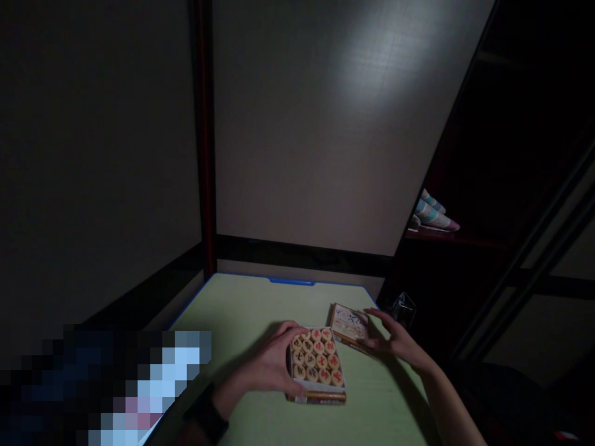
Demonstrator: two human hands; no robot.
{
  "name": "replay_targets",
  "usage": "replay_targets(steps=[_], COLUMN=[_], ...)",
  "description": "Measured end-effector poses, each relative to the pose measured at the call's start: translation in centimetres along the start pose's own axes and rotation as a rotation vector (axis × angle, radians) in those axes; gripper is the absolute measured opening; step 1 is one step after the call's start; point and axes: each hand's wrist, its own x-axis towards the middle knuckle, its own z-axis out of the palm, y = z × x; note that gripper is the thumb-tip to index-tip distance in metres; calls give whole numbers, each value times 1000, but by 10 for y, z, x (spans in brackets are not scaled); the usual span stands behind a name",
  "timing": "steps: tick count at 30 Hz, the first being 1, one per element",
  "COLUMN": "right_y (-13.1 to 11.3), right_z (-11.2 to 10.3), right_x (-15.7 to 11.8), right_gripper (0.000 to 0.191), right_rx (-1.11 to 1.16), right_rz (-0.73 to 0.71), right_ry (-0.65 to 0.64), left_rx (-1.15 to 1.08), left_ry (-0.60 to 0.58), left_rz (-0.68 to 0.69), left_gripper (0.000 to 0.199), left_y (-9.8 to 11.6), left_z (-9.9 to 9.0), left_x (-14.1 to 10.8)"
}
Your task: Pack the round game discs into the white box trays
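Observation:
An uncovered cardboard box (320,397) stands on the light green table, filled with rows of round wooden Chinese chess pieces (320,360) marked in red and black characters. My left hand (275,364) holds the box by its left side, thumb at the near corner and fingers at the far one. Just beyond and to the right is the printed box lid (348,322), turned at an angle to the box. My right hand (395,339) grips the lid's right end between thumb and fingers. Whether the lid rests flat on the table is hard to tell.
The light green table (242,303) has a blue rim and reaches a pale panel (307,155) behind it. A blurred-out patch covers the lower left. Striped cloth (434,214) lies on a dark shelf at right, above a shiny dark item (402,308) beside the table.

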Motion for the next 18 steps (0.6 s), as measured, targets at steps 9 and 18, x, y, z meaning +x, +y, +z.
replay_targets(steps=[9, 18], right_y=[-57, -67], right_z=[94, 151], right_x=[-29, 14], right_gripper=[60, 84], right_rx=[116, 715], right_rz=[60, 209], right_ry=[90, 48], left_rx=[-118, -137], left_ry=[79, 237], left_rz=[-33, 6], left_gripper=[94, 105], left_y=[-6, -16], left_z=[2, -16], left_x=[5, 8])
